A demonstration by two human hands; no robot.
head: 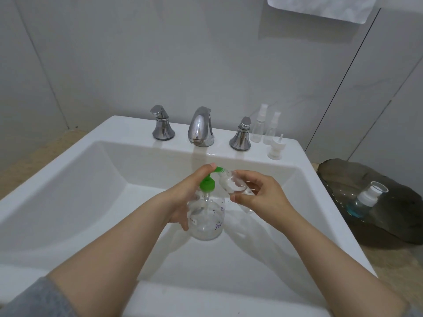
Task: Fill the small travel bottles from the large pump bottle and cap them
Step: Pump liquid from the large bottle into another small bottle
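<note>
Above the sink's middle, the pump bottle is being gripped by the left hand, 1 finger on its pump, while a small bottle is being pinched by the right hand, tilted mouth-to-spout for filling.

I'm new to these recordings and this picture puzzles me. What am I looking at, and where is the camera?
There is no machine: a person works with bare hands, and the single picture comes from a camera on their head, looking down at a white sink. The left hand grips a clear pump bottle, one finger on its green pump. The right hand holds a small clear bottle tilted, its mouth at the green spout. On the sink's back rim, right of the tap, stand a tall spray bottle, a shorter spray bottle and a loose white spray top. Further right, a dark tray holds a bottle of blue liquid.
</note>
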